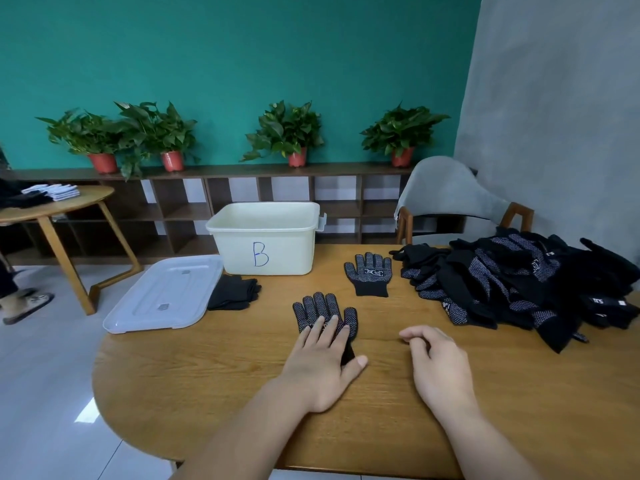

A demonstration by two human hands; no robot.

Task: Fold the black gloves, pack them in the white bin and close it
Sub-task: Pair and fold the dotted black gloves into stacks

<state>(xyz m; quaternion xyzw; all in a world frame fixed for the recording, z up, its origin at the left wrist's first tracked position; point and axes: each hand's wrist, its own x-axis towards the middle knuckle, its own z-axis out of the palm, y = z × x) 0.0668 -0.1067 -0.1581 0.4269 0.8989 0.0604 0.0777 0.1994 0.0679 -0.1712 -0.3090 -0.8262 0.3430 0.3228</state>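
Black glove [315, 306] at lower centre of the frame, flat on the wooden table [207, 393], dotted side up, long axis up and down the frame: fingertips toward the top, cuff toward the bottom edge. Pinned by the left hand [322, 358], fingers straight over palm and cuff, pressing rather than gripping. Right hand [436, 362] just to the right of it, apart from the cloth, resting on the wood with fingers loosely curled and nothing in them. Second glove [369, 273] up and to the right, near frame centre, lying the same way round, nearer the right hand than the left. Likely next: pairing the two, or folding fingertips down to cuff across that long axis, left hand as anchor. White bin [287, 251] open at upper centre, beyond both gloves; lid [162, 296] off, at its lower left; small dark stack of gloves [235, 292] touching the lid's right edge; loose pile [519, 282] at right.
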